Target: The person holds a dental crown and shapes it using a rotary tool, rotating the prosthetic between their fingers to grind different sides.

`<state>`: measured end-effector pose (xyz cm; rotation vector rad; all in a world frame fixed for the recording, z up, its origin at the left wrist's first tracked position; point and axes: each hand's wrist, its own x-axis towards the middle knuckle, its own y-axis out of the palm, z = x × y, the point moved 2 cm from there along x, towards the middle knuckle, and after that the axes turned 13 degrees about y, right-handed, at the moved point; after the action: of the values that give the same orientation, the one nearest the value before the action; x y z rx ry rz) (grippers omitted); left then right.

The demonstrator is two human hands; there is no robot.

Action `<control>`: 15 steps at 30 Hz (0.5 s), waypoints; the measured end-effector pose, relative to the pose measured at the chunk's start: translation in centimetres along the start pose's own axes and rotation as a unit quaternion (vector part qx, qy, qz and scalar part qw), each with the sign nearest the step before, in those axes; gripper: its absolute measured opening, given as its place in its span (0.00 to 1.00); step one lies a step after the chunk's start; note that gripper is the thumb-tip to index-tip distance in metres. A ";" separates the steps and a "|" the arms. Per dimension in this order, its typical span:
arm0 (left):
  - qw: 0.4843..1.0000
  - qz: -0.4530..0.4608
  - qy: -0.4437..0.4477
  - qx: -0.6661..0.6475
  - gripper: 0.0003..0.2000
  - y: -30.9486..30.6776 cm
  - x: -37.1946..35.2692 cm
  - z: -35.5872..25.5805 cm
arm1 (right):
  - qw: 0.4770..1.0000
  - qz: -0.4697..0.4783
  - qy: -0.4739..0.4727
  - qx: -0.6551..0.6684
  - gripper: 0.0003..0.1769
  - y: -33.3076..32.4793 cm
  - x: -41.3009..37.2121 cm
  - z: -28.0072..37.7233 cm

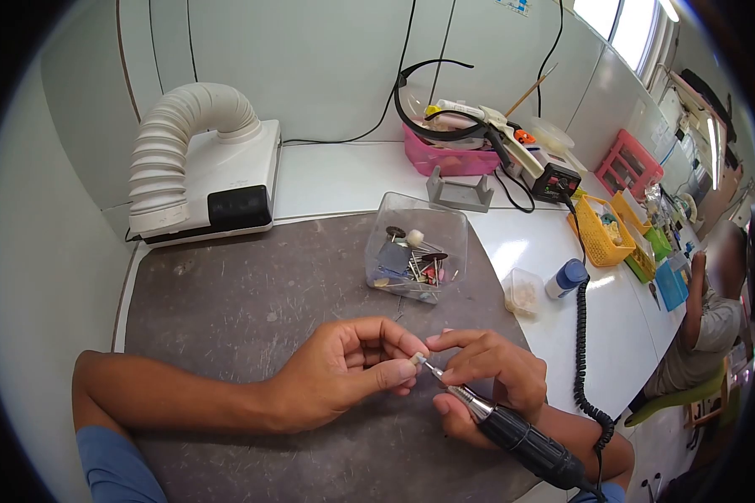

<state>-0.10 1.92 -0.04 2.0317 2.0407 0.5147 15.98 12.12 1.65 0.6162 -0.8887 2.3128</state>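
Between thumb and fingertips, my left hand [348,369] pinches a small whitish tooth-like piece [417,358]. My right hand [507,373] grips a black and silver rotary handpiece [524,440] near its metal nose, pen-fashion. The thin tip of the tool points up and left, right at the small piece. Both hands are close together over the dark, scratched work mat [226,310]. Just beyond them stands a transparent plastic box [379,214] with several shanked burs and discs [417,261] in it.
A white dust extractor [226,176] with a ribbed hose stands back left. Behind the box are a grey stand [459,194], a pink basket [453,161] and safety glasses. A small tub [523,292], blue-capped bottle [567,277] and coiled cord [580,360] lie right; a person [700,318] sits beyond.
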 end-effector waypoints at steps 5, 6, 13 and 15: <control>1.000 0.004 0.002 -0.001 0.10 0.0 0.0 0.0 | 1.000 -0.003 0.005 0.006 0.13 0.0 0.1 0.0; 1.000 0.006 0.002 -0.004 0.10 -0.1 0.0 0.0 | 1.000 0.001 -0.001 0.009 0.13 0.1 0.1 0.1; 1.000 0.010 0.010 0.000 0.09 0.0 0.0 0.1 | 1.000 0.000 0.025 0.004 0.12 -0.2 0.2 0.6; 1.000 0.010 0.014 0.001 0.09 0.0 0.0 0.1 | 1.000 0.004 0.018 0.004 0.12 -0.1 0.2 0.8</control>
<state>-0.12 1.90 -0.13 2.0594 2.0386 0.5475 16.06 11.68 2.37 0.5749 -0.8669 2.3284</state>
